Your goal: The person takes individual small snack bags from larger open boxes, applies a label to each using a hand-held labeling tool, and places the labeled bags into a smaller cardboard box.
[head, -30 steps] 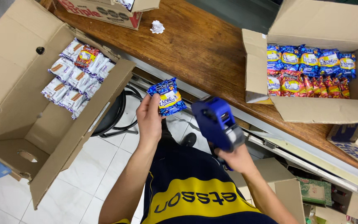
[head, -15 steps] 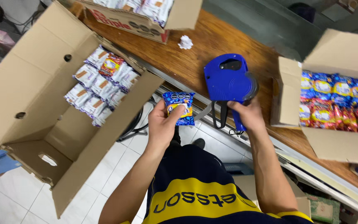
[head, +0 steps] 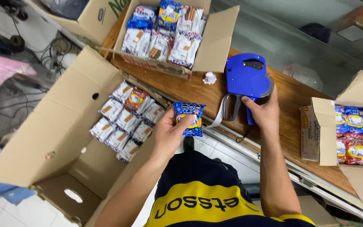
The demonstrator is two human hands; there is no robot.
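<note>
Blue foil snack packet [head: 188, 119], flat and rectangular, sits face-up in the left hand [head: 169, 132], thumb across its front and fingers curled behind, held out over the gap between a wooden counter [head: 290, 96] and a large open cardboard box [head: 64, 126] at the person's left. The right hand [head: 265, 112] is clenched around the grip of a blue plastic handheld label gun [head: 246, 80], a strip of backing tape looping from its underside; the gun hangs just beside the packet, not touching it.

Inside the big box, white and orange snack packets [head: 124, 120] lie in neat overlapping rows. A second cardboard box of chocolate-biscuit packs [head: 164, 35] stands on the counter beyond, a crumpled scrap of white paper [head: 209, 78] near it, and a third carton of blue and red packets [head: 358, 134] rests at the right edge.

Labelling goes best, by the look of it, with the packet kept flat and taut against the palm, the thumb slid clear of the front panel, and the gun's nose pressed squarely onto a smooth patch away from the crimped seams.
</note>
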